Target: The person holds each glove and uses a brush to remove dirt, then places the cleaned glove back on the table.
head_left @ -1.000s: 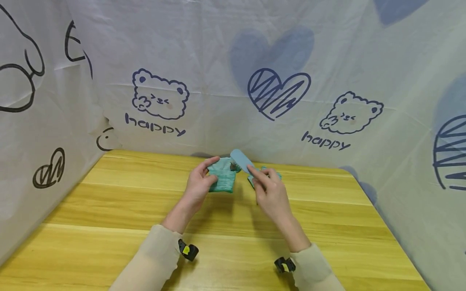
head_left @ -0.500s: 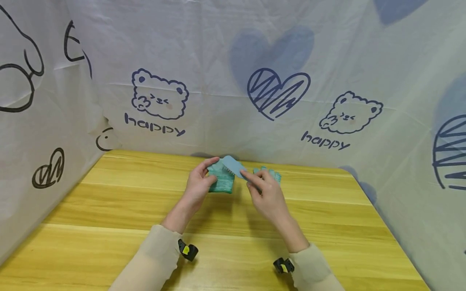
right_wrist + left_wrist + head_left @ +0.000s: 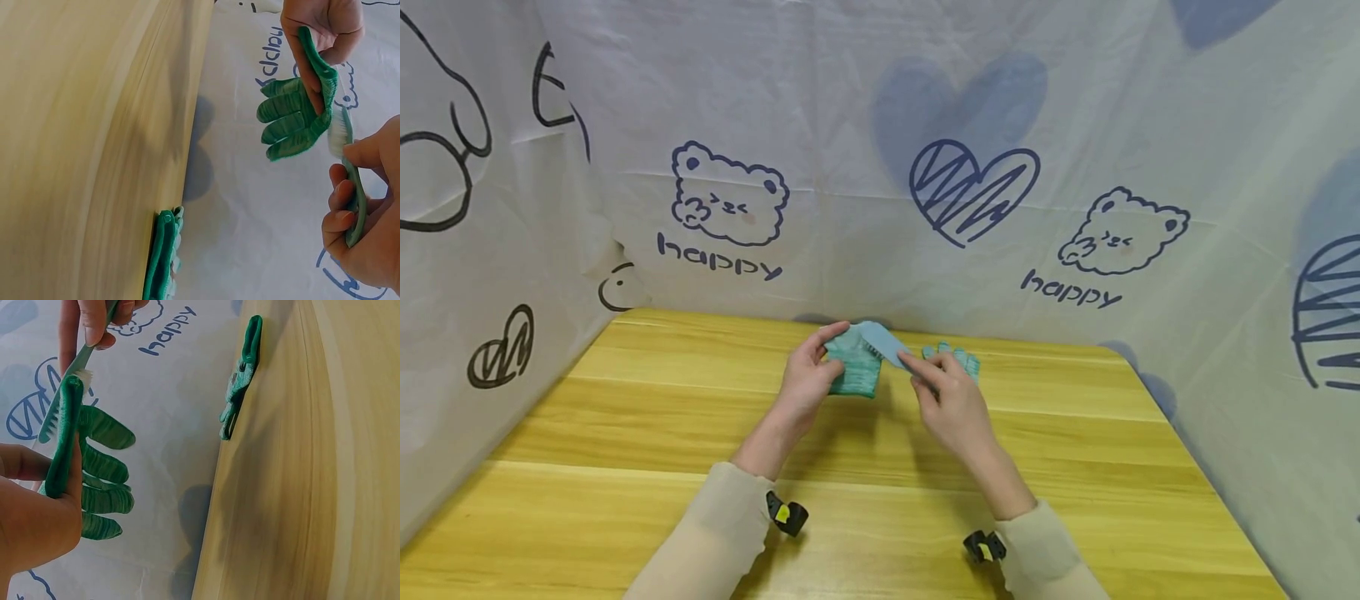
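At the centre of the head view, a person's left hand (image 3: pixel 806 377) grips a green knitted glove (image 3: pixel 857 373), thumb on the near face and fingers behind, while just to its right the right hand (image 3: pixel 957 404) holds a light-blue brush (image 3: pixel 883 341), index finger laid along the back and the other fingers curled round the handle. We see the bristles (image 3: pixel 338 134) turned toward the fabric, close against the glove's upper right; how many of them touch it, we cannot tell. In the left wrist view, we find the glove at left, its finger ends fanned toward the middle of the frame, the brush slanting down from the top. In the right wrist view, glove and brush meet at upper right. A second glove (image 3: pixel 240 386), also green, lies by the far edge of the wooden table (image 3: pixel 1105 450), upper centre in the left wrist view and partly hidden behind the right hand in the head view. Beige sleeves (image 3: pixel 722 521) enter at the bottom of the frame, and we note a black device (image 3: pixel 790 518) beside each one. Across the top, a pale cloth (image 3: pixel 835 100) carries bears (image 3: pixel 730 200), hearts (image 3: pixel 975 193) and the word "happy."
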`<state>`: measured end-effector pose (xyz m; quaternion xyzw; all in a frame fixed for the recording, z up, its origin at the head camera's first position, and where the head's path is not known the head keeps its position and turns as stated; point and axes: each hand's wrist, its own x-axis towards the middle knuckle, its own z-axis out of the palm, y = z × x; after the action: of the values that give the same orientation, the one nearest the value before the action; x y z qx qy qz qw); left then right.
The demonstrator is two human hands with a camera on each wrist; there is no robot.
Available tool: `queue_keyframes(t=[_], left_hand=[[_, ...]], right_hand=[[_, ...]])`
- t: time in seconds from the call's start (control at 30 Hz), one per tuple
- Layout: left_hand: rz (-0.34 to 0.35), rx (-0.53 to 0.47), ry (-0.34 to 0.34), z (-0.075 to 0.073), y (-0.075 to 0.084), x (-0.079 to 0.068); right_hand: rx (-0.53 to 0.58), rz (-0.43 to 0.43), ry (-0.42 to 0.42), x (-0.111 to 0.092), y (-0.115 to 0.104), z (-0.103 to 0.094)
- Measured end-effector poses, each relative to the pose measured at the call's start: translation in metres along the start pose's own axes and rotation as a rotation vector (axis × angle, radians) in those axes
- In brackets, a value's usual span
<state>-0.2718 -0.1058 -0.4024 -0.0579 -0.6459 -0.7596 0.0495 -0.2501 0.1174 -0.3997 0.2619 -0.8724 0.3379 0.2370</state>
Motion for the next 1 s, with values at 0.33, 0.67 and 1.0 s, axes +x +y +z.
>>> queue_keyframes(t=[0.33,0.67,1.0], left_hand=[[0.018,-0.038,0.025,-0.0001,0.0007,0.001],[0.014,-0.043,0.069,0.0003,-0.001,0.0022],[-0.026,-0.086,0.149,-0.0027,0.0012,0.003]], right_hand=[[0.006,0.022,0.011,0.0013,0.0019,0.0007],[0.009,0.07,0.01,0.0005,0.003,0.0004],[-0.044,0.176,-0.014,0.0019,0.0073,-0.0024]])
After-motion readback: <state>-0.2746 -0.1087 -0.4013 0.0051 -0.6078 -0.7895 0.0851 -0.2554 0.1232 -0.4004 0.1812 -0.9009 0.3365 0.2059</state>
